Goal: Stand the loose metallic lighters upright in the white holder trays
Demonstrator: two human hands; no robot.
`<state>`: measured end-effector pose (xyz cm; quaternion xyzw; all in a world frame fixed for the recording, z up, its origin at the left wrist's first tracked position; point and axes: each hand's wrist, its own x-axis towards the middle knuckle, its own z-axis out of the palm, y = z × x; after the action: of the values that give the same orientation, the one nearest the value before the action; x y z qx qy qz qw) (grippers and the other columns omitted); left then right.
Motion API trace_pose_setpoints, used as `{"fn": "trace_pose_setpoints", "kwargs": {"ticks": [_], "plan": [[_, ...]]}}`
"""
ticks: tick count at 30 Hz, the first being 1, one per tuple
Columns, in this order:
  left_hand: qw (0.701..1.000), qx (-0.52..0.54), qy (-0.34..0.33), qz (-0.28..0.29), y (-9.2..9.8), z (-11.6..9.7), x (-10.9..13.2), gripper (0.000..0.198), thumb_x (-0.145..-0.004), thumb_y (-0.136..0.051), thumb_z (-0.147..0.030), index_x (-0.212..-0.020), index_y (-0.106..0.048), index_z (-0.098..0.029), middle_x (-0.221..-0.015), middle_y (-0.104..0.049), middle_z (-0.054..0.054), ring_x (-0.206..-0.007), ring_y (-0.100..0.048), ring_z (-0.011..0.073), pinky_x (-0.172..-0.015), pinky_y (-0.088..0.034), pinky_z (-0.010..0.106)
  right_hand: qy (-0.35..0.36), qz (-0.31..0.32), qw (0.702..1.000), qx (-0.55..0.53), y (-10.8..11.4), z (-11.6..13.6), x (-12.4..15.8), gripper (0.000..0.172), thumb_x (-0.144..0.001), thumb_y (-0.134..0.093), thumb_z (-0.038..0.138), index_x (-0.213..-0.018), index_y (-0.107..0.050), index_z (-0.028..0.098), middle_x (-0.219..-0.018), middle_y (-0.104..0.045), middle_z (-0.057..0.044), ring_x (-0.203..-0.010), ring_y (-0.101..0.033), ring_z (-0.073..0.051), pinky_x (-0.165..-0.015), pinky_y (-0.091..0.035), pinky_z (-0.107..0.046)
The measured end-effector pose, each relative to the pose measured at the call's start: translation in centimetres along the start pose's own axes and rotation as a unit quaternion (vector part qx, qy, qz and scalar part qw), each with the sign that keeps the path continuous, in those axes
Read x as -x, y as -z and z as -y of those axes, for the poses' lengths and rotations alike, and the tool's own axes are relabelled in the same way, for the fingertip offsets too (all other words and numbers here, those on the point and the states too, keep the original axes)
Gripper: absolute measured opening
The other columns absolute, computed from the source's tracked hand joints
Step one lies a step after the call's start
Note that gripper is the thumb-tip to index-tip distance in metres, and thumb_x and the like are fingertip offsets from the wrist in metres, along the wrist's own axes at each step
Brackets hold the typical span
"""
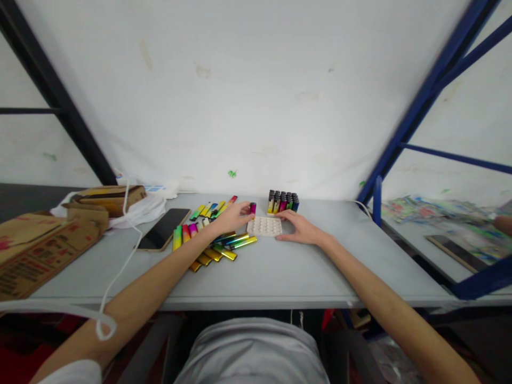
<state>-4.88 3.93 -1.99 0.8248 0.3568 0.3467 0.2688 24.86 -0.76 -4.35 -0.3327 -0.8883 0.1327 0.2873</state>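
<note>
My left hand [235, 217] is closed, its fingertips pinching a magenta lighter [253, 209] with a dark top. That lighter stands upright over the left back corner of a small white tray [264, 227] with rows of round cells. At the tray's right side, my right hand [299, 227] grips the edge, thumb at the front corner and fingers at the back. Under and around my left forearm lie loose shiny lighters [226, 252] in yellow, green, pink and blue; the arm hides some of them. Just behind the tray, a block of upright lighters [283, 202] with black tops stands in rows.
A dark phone [165, 229] lies left of the loose lighters. Cardboard boxes [52, 240] and white plastic bags sit farther left, with a white cable [124, 266] hanging in front. A blue metal frame [416, 112] rises at right; beyond it are another phone and someone's fingertip.
</note>
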Motion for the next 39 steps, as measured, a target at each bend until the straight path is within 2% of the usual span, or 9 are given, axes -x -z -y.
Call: {"fn": "trace_pose_setpoints", "kwargs": {"ticks": [3,7,11,15,19,23,30,35,39], "plan": [[0.997,-0.054,0.003,-0.059,1.0,-0.4,0.0,0.027,-0.08,-0.066,-0.033,-0.103,-0.075,-0.02,-0.101,-0.079,0.007,-0.096,-0.073,0.0266,-0.095,-0.055,0.037,-0.008,-0.001,1.0,0.0,0.0,-0.1,0.1,0.074,-0.083,-0.082,0.049,-0.145,-0.052,0.021,-0.131,-0.063,-0.015,-0.115,-0.064,-0.03,-0.102,-0.054,-0.05],[0.969,-0.184,0.046,-0.155,2.9,0.6,-0.3,0.033,-0.087,-0.056,-0.034,-0.107,-0.077,-0.016,-0.103,-0.079,0.012,-0.1,-0.071,0.0293,-0.1,-0.05,0.042,-0.015,-0.002,1.0,0.008,0.0,0.2,-0.1,0.067,-0.086,-0.08,0.049,-0.141,-0.056,0.02,-0.128,-0.066,-0.014,-0.113,-0.065,-0.029,-0.101,-0.054,-0.049],[0.93,-0.336,0.085,-0.123,4.8,2.6,-0.7,0.043,-0.089,-0.059,-0.046,-0.109,-0.077,-0.013,-0.115,-0.075,0.02,-0.112,-0.065,0.0363,-0.106,-0.044,0.048,-0.014,-0.003,1.0,0.017,0.1,0.4,-0.2,0.059,-0.087,-0.078,0.048,-0.136,-0.06,0.019,-0.125,-0.067,-0.014,-0.111,-0.066,-0.029,-0.1,-0.055,-0.049],[0.903,-0.403,0.12,-0.086,5.8,4.0,-1.2,0.052,-0.092,-0.055,-0.053,-0.118,-0.075,-0.013,-0.129,-0.069,0.023,-0.124,-0.058,0.0408,-0.111,-0.036,0.056,-0.019,-0.002,1.0,0.022,0.0,0.3,-0.1,0.061,-0.087,-0.078,0.049,-0.137,-0.059,0.019,-0.126,-0.066,-0.015,-0.112,-0.066,-0.029,-0.101,-0.054,-0.048],[0.898,-0.394,0.192,-0.047,5.3,4.9,-1.7,0.063,-0.091,-0.048,-0.066,-0.097,-0.08,-0.012,-0.113,-0.072,0.027,-0.115,-0.062,0.0463,-0.101,-0.041,0.061,-0.023,-0.006,0.999,0.027,-0.3,0.0,0.0,0.058,-0.088,-0.076,0.049,-0.135,-0.06,0.02,-0.126,-0.065,-0.014,-0.114,-0.065,-0.029,-0.102,-0.054,-0.049],[0.918,-0.346,0.177,-0.075,4.0,5.4,-2.0,0.047,-0.085,-0.061,-0.059,-0.077,-0.078,-0.016,-0.091,-0.074,0.022,-0.106,-0.064,0.0432,-0.101,-0.041,0.059,-0.028,-0.008,0.999,0.024,-0.4,0.0,0.0,0.055,-0.089,-0.076,0.048,-0.135,-0.061,0.021,-0.126,-0.066,-0.014,-0.113,-0.065,-0.029,-0.101,-0.054,-0.051],[0.952,-0.247,0.107,-0.146,5.0,3.4,-2.2,0.019,-0.079,-0.07,-0.036,-0.084,-0.076,-0.019,-0.093,-0.077,0.015,-0.098,-0.069,0.0345,-0.096,-0.049,0.044,-0.033,-0.003,0.999,0.027,-0.3,0.3,-0.1,0.053,-0.09,-0.075,0.048,-0.133,-0.061,0.02,-0.127,-0.065,-0.015,-0.115,-0.065,-0.03,-0.104,-0.052,-0.051],[0.973,-0.025,0.099,-0.21,5.5,1.1,-1.1,0.019,-0.073,-0.075,-0.03,-0.087,-0.065,-0.019,-0.084,-0.076,0.007,-0.077,-0.071,0.0232,-0.078,-0.055,0.036,-0.036,-0.003,0.999,0.022,-0.3,0.4,0.0,0.054,-0.09,-0.075,0.048,-0.135,-0.06,0.021,-0.128,-0.065,-0.014,-0.115,-0.065,-0.029,-0.103,-0.053,-0.05],[0.94,0.249,0.138,-0.19,4.3,-1.0,-0.3,0.027,-0.068,-0.081,-0.025,-0.081,-0.058,-0.018,-0.08,-0.076,0.008,-0.069,-0.07,0.0187,-0.072,-0.058,0.036,-0.036,-0.004,0.999,0.022,-0.3,0.4,0.0,0.054,-0.09,-0.075,0.048,-0.135,-0.061,0.021,-0.128,-0.065,-0.014,-0.115,-0.065,-0.03,-0.104,-0.053,-0.051]]}}
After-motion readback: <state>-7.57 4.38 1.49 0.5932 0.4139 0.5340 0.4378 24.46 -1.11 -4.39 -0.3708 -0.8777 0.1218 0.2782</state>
